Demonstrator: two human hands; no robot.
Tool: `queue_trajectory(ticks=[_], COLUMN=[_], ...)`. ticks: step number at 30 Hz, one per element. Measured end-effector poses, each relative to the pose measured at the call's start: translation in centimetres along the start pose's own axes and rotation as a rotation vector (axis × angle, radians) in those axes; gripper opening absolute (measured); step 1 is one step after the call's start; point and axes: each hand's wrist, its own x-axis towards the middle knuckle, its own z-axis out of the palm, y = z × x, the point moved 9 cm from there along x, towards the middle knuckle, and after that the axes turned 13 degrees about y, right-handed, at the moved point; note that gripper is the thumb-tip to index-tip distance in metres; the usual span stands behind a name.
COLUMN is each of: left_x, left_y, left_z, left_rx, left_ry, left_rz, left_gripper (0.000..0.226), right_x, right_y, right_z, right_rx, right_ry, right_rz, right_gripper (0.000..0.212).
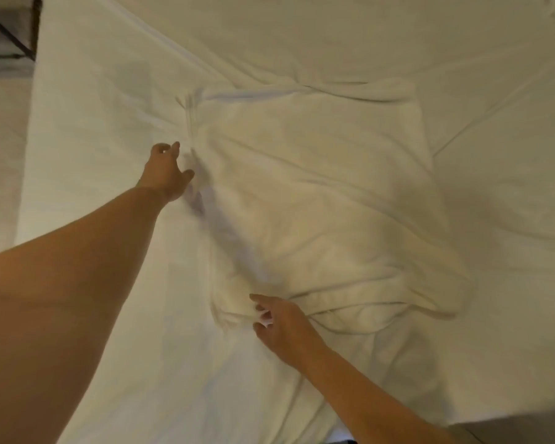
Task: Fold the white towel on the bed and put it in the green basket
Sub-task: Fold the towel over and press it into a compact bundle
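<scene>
The white towel (321, 200) lies spread and wrinkled in the middle of the bed (109, 107), its near edge bunched into folds. My left hand (165, 174) hovers at the towel's far left edge, fingers apart and holding nothing. My right hand (281, 325) rests at the near left corner, fingers spread, with fingertips touching the bunched hem. No green basket is in view.
The bed's white sheet is creased, with a raised seam (180, 49) running diagonally from the top. The bed's left edge drops to a pale floor (0, 149). A dark metal frame (10, 30) stands at the top left corner.
</scene>
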Motion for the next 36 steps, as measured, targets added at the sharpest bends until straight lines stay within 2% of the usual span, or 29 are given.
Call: queue_trajectory(ticks=[3,7,11,13,16,18,19,21,23,27,31,33,36], left_x=[-4.6,-12.6,-21.2,-25.2,-31.3,-34.6,-35.6,-36.9,-37.4,-37.1,-36.3,-36.1,-35.5], left_y=[-1.0,-3.6,-3.8,-3.1,-3.0,-2.3,-1.2,1.8,3.7,6.2,8.0,8.6,9.7], left_z=[0.9,3.8,6.8,8.3,10.5,12.3,13.2,15.2,16.2,17.4,18.8,19.3,20.1], left_rx=[-0.023,-0.157,-0.255,-0.323,-0.411,-0.537,-0.662,-0.900,-1.023,-1.156,-1.195,-1.195,-1.220], left_ry=[-0.029,-0.068,-0.032,-0.005,0.061,0.098,0.084,0.002,0.006,0.060,0.067,0.058,0.010], left_rz=[-0.095,-0.361,-0.587,-0.702,-0.983,-1.174,-1.229,-1.277,-1.308,-1.345,-1.357,-1.362,-1.363], left_gripper=[0.071,0.068,0.056,0.060,0.081,0.077,0.068,0.044,0.030,0.036,0.051,0.058,0.053], right_x=[-0.3,-0.7,-1.4,-1.7,-2.2,-2.4,-2.4,-2.4,-2.2,-1.7,-1.0,-0.7,-0.4], right_y=[2.3,5.9,10.3,12.6,15.8,17.2,17.8,18.8,20.1,22.6,25.8,26.7,27.9], right_z=[-2.6,-8.1,-15.0,-18.7,-23.8,-26.9,-28.2,-30.5,-32.4,-33.9,-33.6,-33.9,-34.7], right_rx=[0.039,0.022,-0.015,-0.048,-0.087,-0.154,-0.197,-0.273,-0.342,-0.365,-0.206,-0.129,-0.024], right_ry=[0.031,0.115,0.207,0.244,0.298,0.339,0.361,0.395,0.434,0.449,0.395,0.443,0.536], right_rz=[0.059,0.098,0.130,0.162,0.208,0.199,0.192,0.183,0.187,0.237,0.395,0.451,0.536], right_gripper=[0.052,0.047,0.041,0.039,0.037,0.036,0.037,0.039,0.042,0.056,0.071,0.072,0.062])
